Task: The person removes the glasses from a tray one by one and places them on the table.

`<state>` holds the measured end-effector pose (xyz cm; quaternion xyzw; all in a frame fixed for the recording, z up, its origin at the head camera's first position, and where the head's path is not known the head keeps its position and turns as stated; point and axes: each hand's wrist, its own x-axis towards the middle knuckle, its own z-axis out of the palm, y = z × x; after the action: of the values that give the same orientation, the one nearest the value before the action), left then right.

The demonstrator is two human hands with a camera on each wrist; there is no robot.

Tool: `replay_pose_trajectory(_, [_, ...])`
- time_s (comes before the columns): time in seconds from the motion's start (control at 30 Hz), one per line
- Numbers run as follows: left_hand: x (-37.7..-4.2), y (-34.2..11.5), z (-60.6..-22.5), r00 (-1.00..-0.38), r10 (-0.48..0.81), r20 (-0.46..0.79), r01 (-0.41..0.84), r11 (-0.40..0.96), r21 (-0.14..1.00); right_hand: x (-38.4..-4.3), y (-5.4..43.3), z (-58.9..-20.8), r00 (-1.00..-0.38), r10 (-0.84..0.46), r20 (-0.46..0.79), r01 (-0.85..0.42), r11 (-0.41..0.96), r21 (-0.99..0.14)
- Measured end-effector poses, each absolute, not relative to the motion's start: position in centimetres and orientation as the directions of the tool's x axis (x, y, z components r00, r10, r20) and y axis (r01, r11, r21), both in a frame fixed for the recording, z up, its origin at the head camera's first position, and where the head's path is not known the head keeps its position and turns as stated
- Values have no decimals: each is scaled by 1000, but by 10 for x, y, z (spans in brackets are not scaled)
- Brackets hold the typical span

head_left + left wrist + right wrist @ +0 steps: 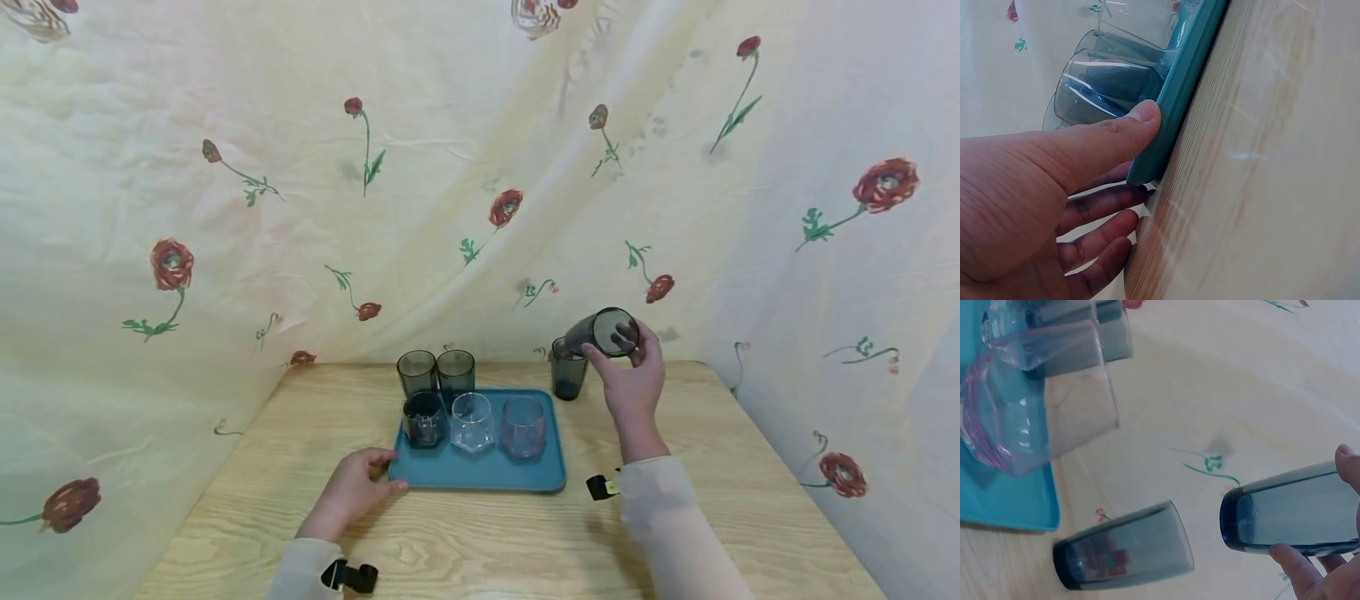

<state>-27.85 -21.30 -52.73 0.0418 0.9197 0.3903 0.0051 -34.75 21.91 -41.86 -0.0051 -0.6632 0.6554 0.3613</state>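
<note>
My right hand [634,385] grips a smoky grey glass tumbler [588,333] above the table, tilted with its mouth toward me. In the right wrist view, the dark thick base of this held tumbler [1285,512] points away from the fingers. A matching tumbler [568,382] stands upright on the table, right of the blue tray [483,478]. My left hand [354,492] holds the tray's near left corner, thumb on the rim and the other fingers at its side. On the tray stand a dark glass [424,421], a clear glass [472,425] and a pinkish glass [522,429], all faceted.
Two more grey tumblers [416,371] stand side by side behind the faceted glasses, their lower parts partly hidden. The light wooden table [480,542] ends at a flower-printed cloth [420,208] behind and on both sides. A black strap sits on each wrist.
</note>
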Motion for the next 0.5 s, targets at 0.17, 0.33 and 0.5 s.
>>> replay_pose_trajectory(0.17, [-278, -213, -527, -996, 80, 28, 76, 696, 714, -348, 230, -418, -692, 551, 466, -458, 163, -874])
replay_pose_trajectory(0.33, [-277, -213, -526, -996, 81, 26, 75, 694, 717, -350, 240, -422, -665, 611, 430, -401, 194, -895])
replay_pose_trajectory(0.5, [-277, -213, -525, -997, 80, 20, 70, 688, 722, -353, 248, -428, -669, 653, 353, -311, 186, -932])
